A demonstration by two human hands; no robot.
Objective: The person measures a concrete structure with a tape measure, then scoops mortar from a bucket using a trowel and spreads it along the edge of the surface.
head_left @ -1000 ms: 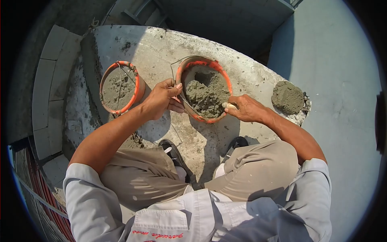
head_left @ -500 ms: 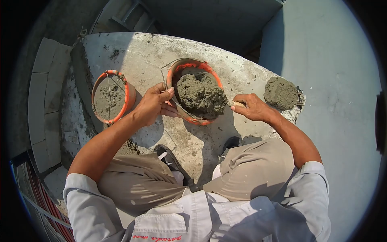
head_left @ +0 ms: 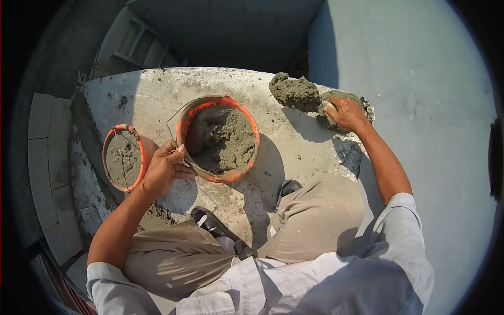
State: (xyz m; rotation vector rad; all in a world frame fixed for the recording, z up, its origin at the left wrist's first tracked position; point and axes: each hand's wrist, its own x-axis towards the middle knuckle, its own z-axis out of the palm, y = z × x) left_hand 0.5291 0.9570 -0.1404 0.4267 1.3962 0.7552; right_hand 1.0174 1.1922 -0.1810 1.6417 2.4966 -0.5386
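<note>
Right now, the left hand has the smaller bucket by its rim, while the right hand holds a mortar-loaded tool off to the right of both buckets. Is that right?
Not quite: the head view shows the left hand on the rim of the larger bucket. The right hand does hold a mortar-loaded tool off to the right of both buckets.

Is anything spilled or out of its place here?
Yes: loose mortar lies on the slab beside the left shoe, outside the buckets, so it looks spilled. The large bucket has a smeared rim.
</note>
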